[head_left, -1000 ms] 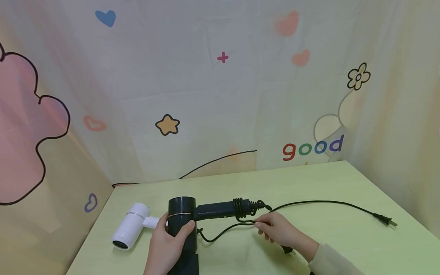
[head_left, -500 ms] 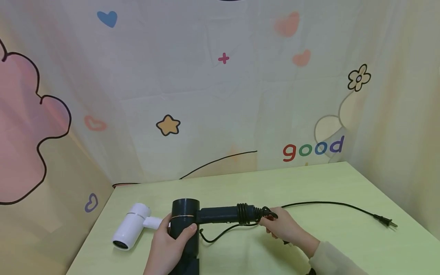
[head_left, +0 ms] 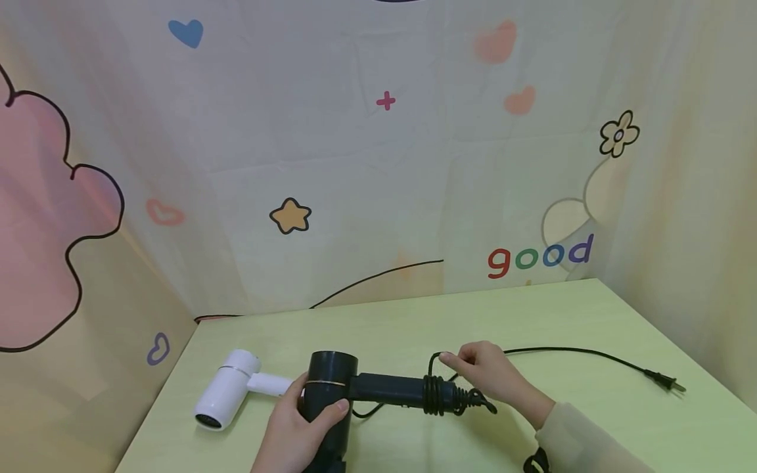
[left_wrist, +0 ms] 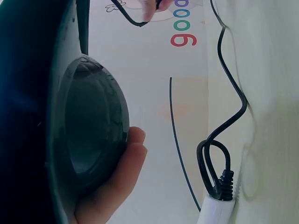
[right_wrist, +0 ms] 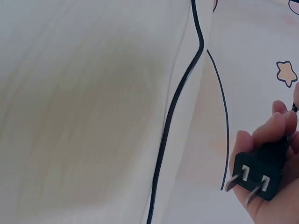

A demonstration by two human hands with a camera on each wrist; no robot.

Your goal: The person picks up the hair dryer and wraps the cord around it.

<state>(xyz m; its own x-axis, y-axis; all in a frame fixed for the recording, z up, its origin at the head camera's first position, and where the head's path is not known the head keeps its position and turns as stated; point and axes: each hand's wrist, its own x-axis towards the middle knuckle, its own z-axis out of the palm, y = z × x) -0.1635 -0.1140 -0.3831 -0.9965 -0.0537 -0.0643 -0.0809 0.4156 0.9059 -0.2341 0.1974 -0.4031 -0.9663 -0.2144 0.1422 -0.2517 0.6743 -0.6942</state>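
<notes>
A pale cloth backdrop [head_left: 378,157] fills the upper part of the scene, printed with hearts, a star, a flower and the word "good". Below it spreads a light green table [head_left: 520,315]. At the front, near the centre, a black hair dryer [head_left: 387,389] has its barrel upright and its handle pointing right. A white hair dryer [head_left: 221,397] lies on the table to its left, partly behind the left hand. The left hand [head_left: 296,427] is wrapped around the black barrel, thumb in front. The right hand [head_left: 493,374] is above the end of the black handle, fingers curled, pinching the black dryer's cord [head_left: 434,396], which is coiled several times around that handle. The right wrist view shows this hand also holding a plug [right_wrist: 261,172] with 2 metal prongs. Another black cord [left_wrist: 226,65] leaves the white handle along the table; at far right lies a second 2-prong plug [head_left: 664,380].
</notes>
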